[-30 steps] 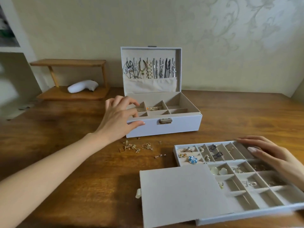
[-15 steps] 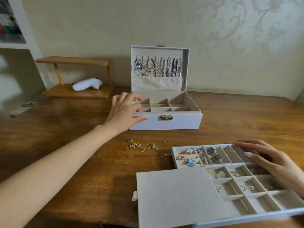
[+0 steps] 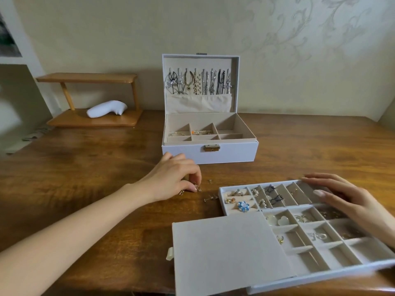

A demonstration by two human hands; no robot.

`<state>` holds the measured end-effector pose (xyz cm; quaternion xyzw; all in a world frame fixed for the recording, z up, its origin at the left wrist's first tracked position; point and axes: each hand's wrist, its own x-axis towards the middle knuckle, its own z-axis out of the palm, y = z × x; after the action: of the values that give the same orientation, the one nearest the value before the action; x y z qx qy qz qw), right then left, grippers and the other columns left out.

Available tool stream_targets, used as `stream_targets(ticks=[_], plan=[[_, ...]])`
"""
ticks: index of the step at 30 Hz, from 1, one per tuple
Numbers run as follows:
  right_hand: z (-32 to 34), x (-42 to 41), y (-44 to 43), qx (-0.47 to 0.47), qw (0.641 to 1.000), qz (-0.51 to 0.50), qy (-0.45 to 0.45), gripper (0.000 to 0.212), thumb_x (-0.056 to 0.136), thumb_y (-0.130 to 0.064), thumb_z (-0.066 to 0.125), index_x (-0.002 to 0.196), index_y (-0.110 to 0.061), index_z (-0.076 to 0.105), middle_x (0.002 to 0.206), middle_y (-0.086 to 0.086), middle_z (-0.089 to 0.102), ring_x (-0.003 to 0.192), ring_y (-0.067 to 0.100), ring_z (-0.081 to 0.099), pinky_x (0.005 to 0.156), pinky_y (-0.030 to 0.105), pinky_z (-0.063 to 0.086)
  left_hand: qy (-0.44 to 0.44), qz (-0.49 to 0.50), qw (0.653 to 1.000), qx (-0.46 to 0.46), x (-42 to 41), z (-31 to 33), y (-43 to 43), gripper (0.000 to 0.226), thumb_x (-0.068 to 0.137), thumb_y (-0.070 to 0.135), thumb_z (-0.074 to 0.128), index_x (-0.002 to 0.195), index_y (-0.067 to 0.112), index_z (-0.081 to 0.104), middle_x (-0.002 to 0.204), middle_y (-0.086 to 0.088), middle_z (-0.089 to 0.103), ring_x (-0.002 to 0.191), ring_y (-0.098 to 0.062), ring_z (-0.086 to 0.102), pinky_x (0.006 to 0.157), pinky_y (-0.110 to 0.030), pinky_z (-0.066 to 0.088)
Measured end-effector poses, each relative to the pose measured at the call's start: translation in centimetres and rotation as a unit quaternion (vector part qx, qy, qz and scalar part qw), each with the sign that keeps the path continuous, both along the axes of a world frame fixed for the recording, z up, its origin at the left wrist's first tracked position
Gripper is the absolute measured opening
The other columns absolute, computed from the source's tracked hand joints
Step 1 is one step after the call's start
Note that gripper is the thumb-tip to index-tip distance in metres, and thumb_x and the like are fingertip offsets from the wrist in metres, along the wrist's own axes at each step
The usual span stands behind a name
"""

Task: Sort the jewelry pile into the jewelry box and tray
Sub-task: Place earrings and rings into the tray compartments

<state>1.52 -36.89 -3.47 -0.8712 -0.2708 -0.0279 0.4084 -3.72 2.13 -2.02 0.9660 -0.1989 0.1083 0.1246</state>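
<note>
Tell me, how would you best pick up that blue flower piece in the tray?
Pinch the blue flower piece by opposite edges of its petals, coming straight down from above. It sits face-up on the padded rolls in the tray's far-left section. The tray's rim and a divider stand close beside it, so a sideways reach would probably be blocked.

A dark, glossy wooden counter fills the lower view. At its back left corner stands a small two-tier wooden shelf, and a white curved object lies on the shelf's lower board. Behind the shelf rises a pale cream wall; well to the shelf's right, the wall carries a faint leafy scroll pattern. Left of the shelf is a white shelving unit. The light is soft and dim.
</note>
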Motion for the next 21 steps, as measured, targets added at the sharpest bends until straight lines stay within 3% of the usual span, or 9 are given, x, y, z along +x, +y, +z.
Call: stream_targets(ticks=[6,8,11,14,17,21], plan=[[0.4,-0.2,-0.1,0.006,1.000,-0.010,0.004,0.029,0.082,-0.035,0.060,0.108,-0.048,0.066,0.122,-0.029,0.057,0.114,-0.009,0.052,0.088,0.001,0.038,0.062,0.020,0.998,-0.023,0.5,0.4,0.1,0.019,0.084,0.034,0.067,0.080,0.034,0.048,0.083,0.022,0.047,0.085,0.005,0.041,0.086,-0.024,0.029],[0.6,-0.3,-0.1,0.004,1.000,-0.018,-0.007,0.025,0.082,-0.053,0.062,0.107,-0.049,0.066,0.122,-0.029,0.058,0.114,-0.008,0.053,0.089,0.005,0.041,0.079,0.029,0.995,-0.055,0.5,0.5,0.0,0.019,0.083,0.031,0.069,0.079,0.033,0.051,0.085,0.019,0.050,0.082,-0.002,0.046,0.079,-0.020,0.033],[1.6,-0.6,-0.1,0.011,0.999,-0.030,-0.036,0.049,0.070,-0.075,0.055,0.109,-0.048,0.065,0.122,-0.026,0.058,0.115,-0.006,0.052,0.088,0.021,0.047,0.113,0.026,0.974,-0.193,0.4,1.8,-0.2,0.014,0.081,0.021,0.071,0.084,0.022,0.058,0.086,0.011,0.059,0.077,-0.007,0.053,0.069,-0.017,0.042],[3.7,-1.2,1.0,0.062,0.996,-0.034,-0.052,0.043,0.071,-0.067,0.057,0.107,-0.046,0.066,0.119,-0.021,0.062,0.114,-0.002,0.055,0.094,0.023,0.047,0.131,0.002,0.940,-0.316,0.4,4.2,-0.9,0.013,0.079,0.015,0.070,0.086,0.015,0.059,0.090,0.000,0.066,0.081,-0.007,0.057,0.072,-0.011,0.043],[5.7,-2.1,3.4,0.121,0.992,-0.006,-0.030,0.031,0.076,-0.052,0.069,0.103,-0.037,0.070,0.110,-0.016,0.069,0.106,0.002,0.063,0.092,0.019,0.048,0.172,-0.004,0.888,-0.426,0.6,5.8,-2.9,0.010,0.080,0.012,0.068,0.087,0.014,0.060,0.091,-0.005,0.069,0.091,-0.013,0.064,0.085,-0.024,0.047],[6.9,-3.0,7.7,0.143,0.988,0.053,0.014,0.029,0.071,-0.023,0.072,0.099,-0.024,0.072,0.090,0.004,0.072,0.088,0.023,0.068,0.084,0.032,0.053,0.245,-0.030,0.818,-0.519,1.0,6.7,-6.7,0.018,0.074,0.017,0.067,0.091,0.013,0.063,0.084,0.000,0.073,0.083,-0.012,0.068,0.076,-0.027,0.047]])
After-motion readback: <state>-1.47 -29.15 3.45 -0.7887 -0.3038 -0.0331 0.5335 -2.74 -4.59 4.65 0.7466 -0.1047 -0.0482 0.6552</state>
